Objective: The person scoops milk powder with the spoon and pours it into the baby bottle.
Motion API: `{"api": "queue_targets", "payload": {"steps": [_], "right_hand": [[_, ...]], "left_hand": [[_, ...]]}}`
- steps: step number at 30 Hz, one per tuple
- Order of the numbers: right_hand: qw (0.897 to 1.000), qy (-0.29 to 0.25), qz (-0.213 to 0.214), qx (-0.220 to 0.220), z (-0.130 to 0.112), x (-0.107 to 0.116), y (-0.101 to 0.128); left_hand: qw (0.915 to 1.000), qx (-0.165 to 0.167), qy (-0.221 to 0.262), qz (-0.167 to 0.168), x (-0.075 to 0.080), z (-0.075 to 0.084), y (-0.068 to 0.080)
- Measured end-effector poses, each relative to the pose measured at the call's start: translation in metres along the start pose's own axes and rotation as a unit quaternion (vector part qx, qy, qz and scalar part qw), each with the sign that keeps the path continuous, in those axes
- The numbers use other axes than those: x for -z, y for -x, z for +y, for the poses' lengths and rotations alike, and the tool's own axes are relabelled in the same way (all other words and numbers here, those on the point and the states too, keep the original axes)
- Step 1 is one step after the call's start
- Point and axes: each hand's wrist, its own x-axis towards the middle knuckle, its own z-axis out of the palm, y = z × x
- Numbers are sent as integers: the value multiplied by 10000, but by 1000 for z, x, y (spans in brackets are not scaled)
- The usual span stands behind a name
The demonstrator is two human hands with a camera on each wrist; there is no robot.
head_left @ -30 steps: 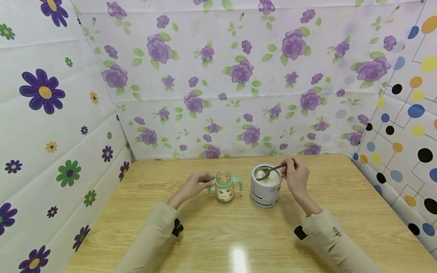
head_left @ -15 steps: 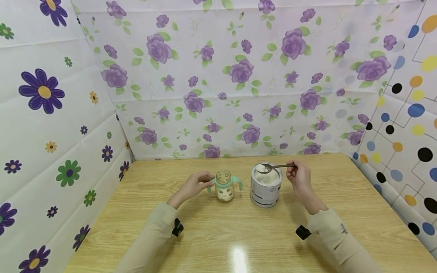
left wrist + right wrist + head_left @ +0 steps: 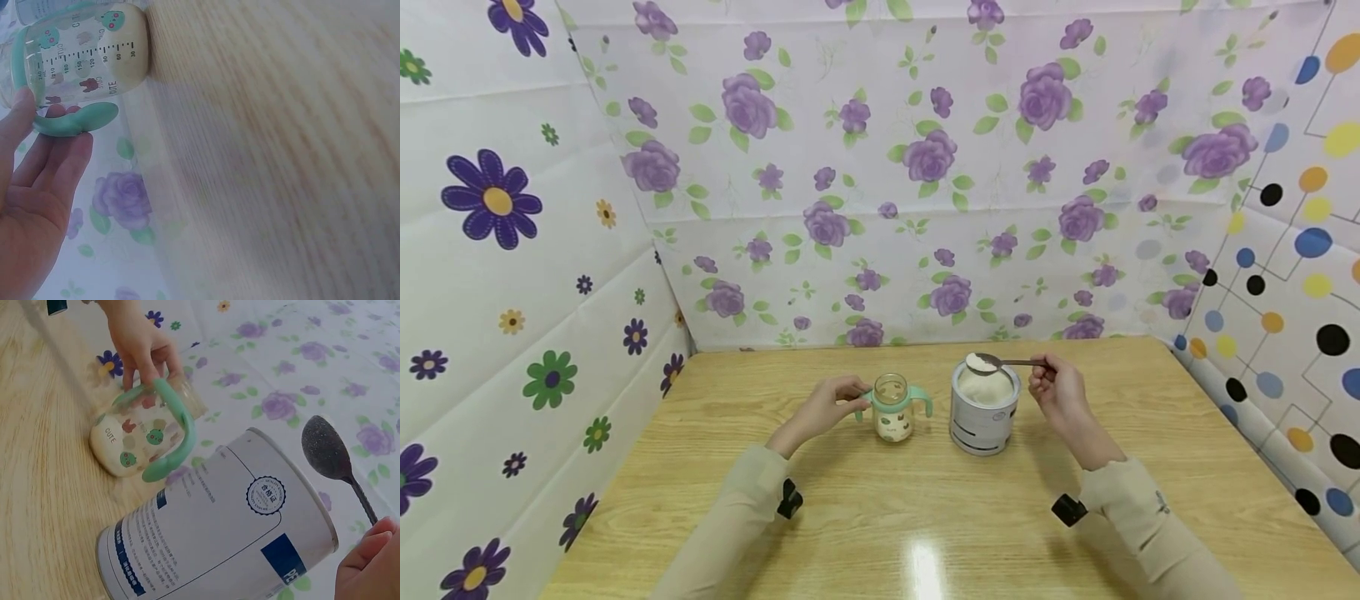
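My left hand (image 3: 835, 402) pinches one mint-green handle (image 3: 81, 120) of a clear baby bottle (image 3: 892, 410) that stands upright on the table without a lid. Pale powder (image 3: 128, 37) lies in the bottle's bottom, by the lower scale marks. To the right stands an open white milk powder can (image 3: 982, 425), filled high with cream-white powder (image 3: 987, 388). My right hand (image 3: 1058, 390) grips the end of a dark spoon (image 3: 1000, 362). Its bowl, heaped with powder, is level over the can's opening; in the right wrist view only the bowl's underside (image 3: 325, 449) shows.
The wooden table (image 3: 865, 517) stretches in front of both arms. A floral cloth (image 3: 865, 208) hangs right behind the table's far edge, with patterned cloths at both sides. Black camera mounts (image 3: 1069, 509) sit at the wrists.
The spoon has come up out of the powder, turned level, and now carries a heap above the can. My right hand has shifted slightly right. The left hand and bottle have stayed put.
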Motion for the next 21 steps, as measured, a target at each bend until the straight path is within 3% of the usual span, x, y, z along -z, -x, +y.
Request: {"api": "queue_targets", "payload": {"steps": [15,21], "right_hand": [[9998,2,78,162,-1,-17,2],[9997,-5,103,239,-1,-25,2]], "left_hand": [[9999,67,75,54,-2,0,-1],[9999,79,83,-22,3,23,4]]}}
